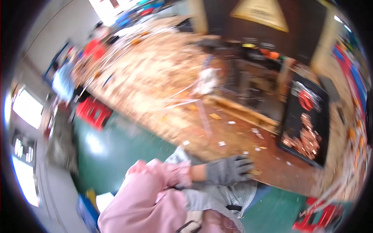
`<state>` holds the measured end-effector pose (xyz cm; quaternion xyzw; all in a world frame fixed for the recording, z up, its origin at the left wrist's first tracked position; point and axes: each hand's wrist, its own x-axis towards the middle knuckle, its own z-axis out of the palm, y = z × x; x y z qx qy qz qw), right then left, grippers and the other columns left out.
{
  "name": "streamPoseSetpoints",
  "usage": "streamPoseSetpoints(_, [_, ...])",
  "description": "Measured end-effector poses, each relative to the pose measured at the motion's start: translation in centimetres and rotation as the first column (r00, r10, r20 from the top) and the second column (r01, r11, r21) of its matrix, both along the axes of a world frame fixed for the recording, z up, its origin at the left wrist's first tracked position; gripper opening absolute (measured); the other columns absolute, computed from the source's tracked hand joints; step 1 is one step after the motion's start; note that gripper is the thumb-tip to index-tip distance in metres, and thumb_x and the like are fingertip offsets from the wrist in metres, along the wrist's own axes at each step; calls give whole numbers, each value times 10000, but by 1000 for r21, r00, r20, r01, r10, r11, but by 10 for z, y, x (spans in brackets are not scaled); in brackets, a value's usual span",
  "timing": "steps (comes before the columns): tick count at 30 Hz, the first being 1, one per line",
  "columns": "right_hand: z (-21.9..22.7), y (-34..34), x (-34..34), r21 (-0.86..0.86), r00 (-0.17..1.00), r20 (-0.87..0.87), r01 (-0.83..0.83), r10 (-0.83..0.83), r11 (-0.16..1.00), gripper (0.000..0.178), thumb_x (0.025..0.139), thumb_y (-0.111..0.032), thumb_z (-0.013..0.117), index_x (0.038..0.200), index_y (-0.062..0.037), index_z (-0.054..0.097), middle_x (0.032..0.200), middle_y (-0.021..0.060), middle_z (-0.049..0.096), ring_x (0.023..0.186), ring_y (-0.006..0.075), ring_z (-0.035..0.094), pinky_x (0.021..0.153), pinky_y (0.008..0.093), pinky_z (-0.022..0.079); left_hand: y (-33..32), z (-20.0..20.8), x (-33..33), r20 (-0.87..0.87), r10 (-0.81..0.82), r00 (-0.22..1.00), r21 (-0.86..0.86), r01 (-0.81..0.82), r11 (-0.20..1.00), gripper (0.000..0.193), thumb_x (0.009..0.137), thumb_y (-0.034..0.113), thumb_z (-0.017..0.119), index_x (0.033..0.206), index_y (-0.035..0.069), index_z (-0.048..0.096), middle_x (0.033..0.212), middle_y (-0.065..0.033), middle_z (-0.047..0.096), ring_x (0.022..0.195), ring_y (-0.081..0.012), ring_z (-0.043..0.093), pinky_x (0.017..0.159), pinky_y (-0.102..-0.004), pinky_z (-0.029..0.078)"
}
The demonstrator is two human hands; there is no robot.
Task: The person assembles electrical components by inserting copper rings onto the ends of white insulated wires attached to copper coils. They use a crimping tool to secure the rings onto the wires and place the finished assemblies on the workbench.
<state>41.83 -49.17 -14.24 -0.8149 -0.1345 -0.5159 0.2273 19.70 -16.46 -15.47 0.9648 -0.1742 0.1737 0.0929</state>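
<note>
My left hand [229,170], in a grey glove below a pink sleeve, is at the near edge of the wooden workbench [155,85]. Its fingers point right and look slightly apart, with nothing visible in them; motion softens their outline. Small white scraps [222,143] lie on the bench beyond it. Farther off stands a dark metal machine [246,83], with a whitish bundle [208,81] at its left side. To its right a black tray [293,122] holds shiny copper-coloured pieces [305,139] and a red object [306,100]. My right hand does not show.
Red stools [93,112] stand at the left and lower right, on the green floor [132,145]. A dark panel with a yellow triangular sign [264,15] rises behind the machine. Long pale strands [120,48] lie along the bench's far left and right ends.
</note>
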Motion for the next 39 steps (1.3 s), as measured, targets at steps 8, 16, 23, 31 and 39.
streamPoseSetpoints(8, [-33, 93, -94, -21, 967, -104, -237, 234, 971, 302, 767, -101, 613, 1067, -98, 570, 882, 113, 607, 779, 210, 575, 675, 335, 467, -2, -5, -24, -23, 79, 997, -43, -80, 996, 466, 774, 340, 489, 1181, 115, 456, 1252, -174, 411, 1171, -341, 395, 1004, -492, 274])
streamPoseSetpoints(16, [-36, 149, -124, 19, 813, -241, -542, 530, 840, 243, 765, -27, 604, 1007, -37, 590, 860, 109, 608, 758, 209, 580, 672, 327, 474, 107, 28, -125, 231, 472, 851, -81, -467, 881, 531, 768, 406, 566, 1218, 144, 456, 1265, -186, 406, 1179, -355, 386, 984, -511, 292])
streamPoseSetpoints(23, [-20, 218, -157, -100, 510, -316, -856, 800, 507, 148, 773, -12, 578, 916, -44, 599, 772, 127, 583, 684, 276, 567, 629, 357, 463, 211, 7, -260, 53, 990, 130, -211, -968, 139, 540, 759, 376, 619, 1205, 107, 476, 1274, -197, 399, 1177, -369, 367, 996, -432, 303])
streamPoseSetpoints(31, [-38, 247, -160, -126, 614, -239, -787, 752, 603, 117, 776, -35, 593, 891, -54, 602, 710, 94, 551, 589, 240, 518, 520, 344, 421, 210, 6, -255, 73, 994, 80, -231, -968, 95, 493, 729, 352, 659, 1124, 83, 539, 1215, -167, 474, 1143, -343, 414, 965, -422, 352])
streamPoseSetpoints(39, [-36, 241, -161, -150, 655, -287, -751, 699, 643, 93, 781, -54, 597, 874, -56, 596, 731, 93, 583, 577, 244, 530, 497, 357, 420, 208, 6, -251, 3, 997, 82, -183, -980, 81, 448, 743, 366, 640, 1091, 96, 560, 1175, -147, 501, 1106, -333, 448, 930, -409, 385])
